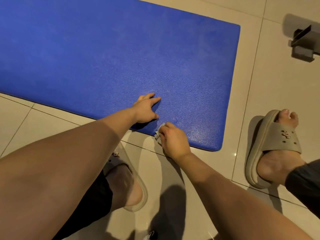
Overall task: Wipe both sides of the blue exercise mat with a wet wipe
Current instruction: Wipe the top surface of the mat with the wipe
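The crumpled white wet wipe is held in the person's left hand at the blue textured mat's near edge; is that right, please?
Not quite: the head view shows the right hand holding the crumpled white wet wipe at the near edge of the blue textured mat.

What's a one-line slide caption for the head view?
Right hand pinches a wet wipe at the near edge of the blue mat while the left hand presses on it.
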